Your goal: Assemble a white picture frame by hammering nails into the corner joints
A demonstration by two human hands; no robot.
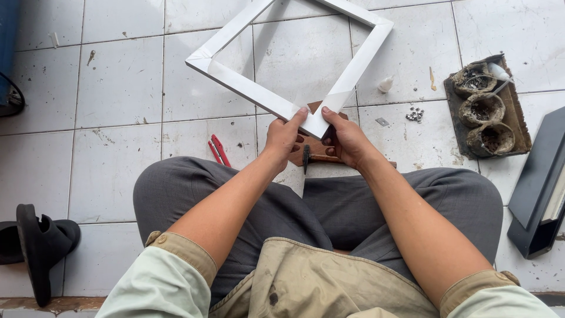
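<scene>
A white square frame [247,88] lies tilted on the tiled floor in front of my crossed legs. My left hand [282,138] grips the frame's near corner from the left, thumb on top. My right hand [347,138] grips the same corner from the right. The corner rests over a brown wooden block [315,154]. A hammer [306,158] with a dark head and wooden handle lies on that block, partly hidden under my hands.
Red-handled pliers [218,150] lie left of my hands. A dirty tray [487,109] with three crusted pots sits at right, small metal nuts [415,114] beside it. A dark frame piece [538,182] lies far right, black sandals [35,244] at left.
</scene>
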